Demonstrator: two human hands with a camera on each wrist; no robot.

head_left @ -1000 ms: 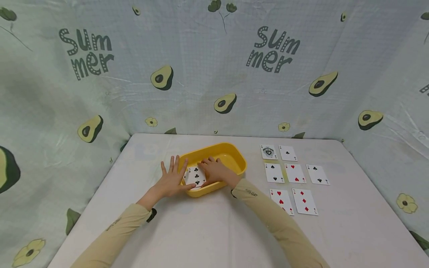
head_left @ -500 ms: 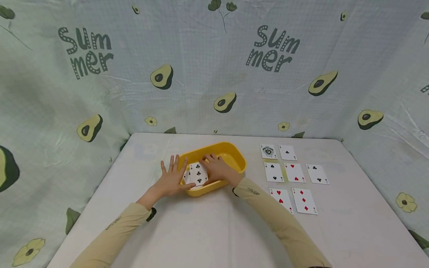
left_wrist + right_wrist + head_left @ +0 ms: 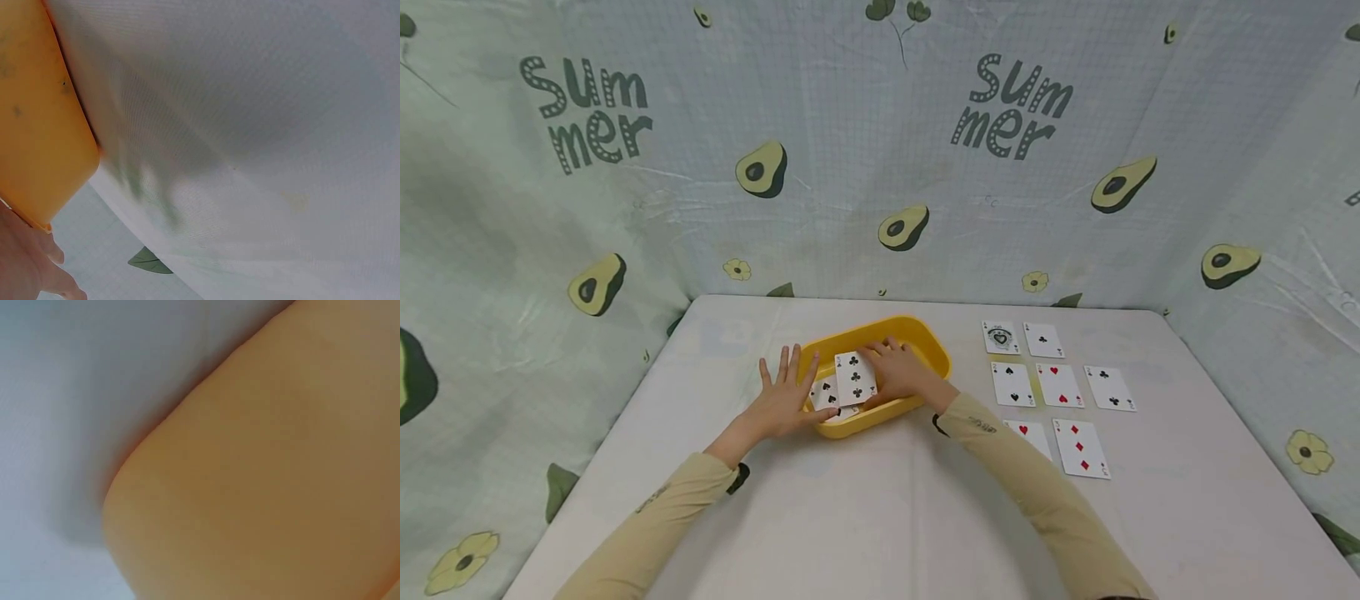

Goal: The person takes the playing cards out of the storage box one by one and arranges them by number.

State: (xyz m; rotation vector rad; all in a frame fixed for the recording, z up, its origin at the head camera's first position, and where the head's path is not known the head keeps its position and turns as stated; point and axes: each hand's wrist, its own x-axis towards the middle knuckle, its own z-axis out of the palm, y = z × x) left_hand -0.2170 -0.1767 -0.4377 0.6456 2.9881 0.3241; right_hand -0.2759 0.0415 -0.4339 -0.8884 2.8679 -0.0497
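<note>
In the head view, my right hand (image 3: 904, 372) reaches into the yellow plastic tray (image 3: 934, 346) and pinches a playing card, the three of clubs (image 3: 855, 379), by its right side. Under it, other playing cards (image 3: 825, 393) lie face up at the tray's left end, one showing black spades. My left hand (image 3: 778, 402) rests spread and straight-fingered at the tray's left end, thumb over the near rim. In the left wrist view, part of the left hand (image 3: 28, 265) shows by the tray's outer wall (image 3: 44, 125). Only the tray's side (image 3: 250, 475) shows in the right wrist view.
Face-up cards lie in rows on the white tabletop at right: an ace with a large emblem (image 3: 1001, 337), an ace of clubs (image 3: 1043, 340), several twos (image 3: 1060, 385), a three of diamonds (image 3: 1081, 447) and a partly covered three of hearts (image 3: 1030, 435). A patterned cloth (image 3: 820, 100) hangs behind.
My right hand has shifted right and slightly up with the three of clubs, uncovering more of the cards beneath. The left hand has stayed in place. My right sleeve now covers more of the three of hearts.
</note>
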